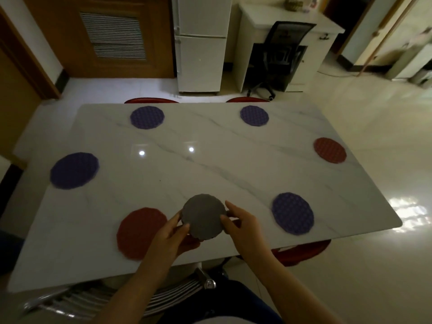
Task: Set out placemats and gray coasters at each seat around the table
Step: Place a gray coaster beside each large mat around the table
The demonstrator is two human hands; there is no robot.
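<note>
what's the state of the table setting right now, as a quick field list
table: white marble top
purple placemats: four, two on far side, one at left end, one near right
red placemats: two, right end and near left
gray coaster: held over near edge, none laid out yet
left hand: grips coaster's left rim
right hand: pinches its right rim
</note>
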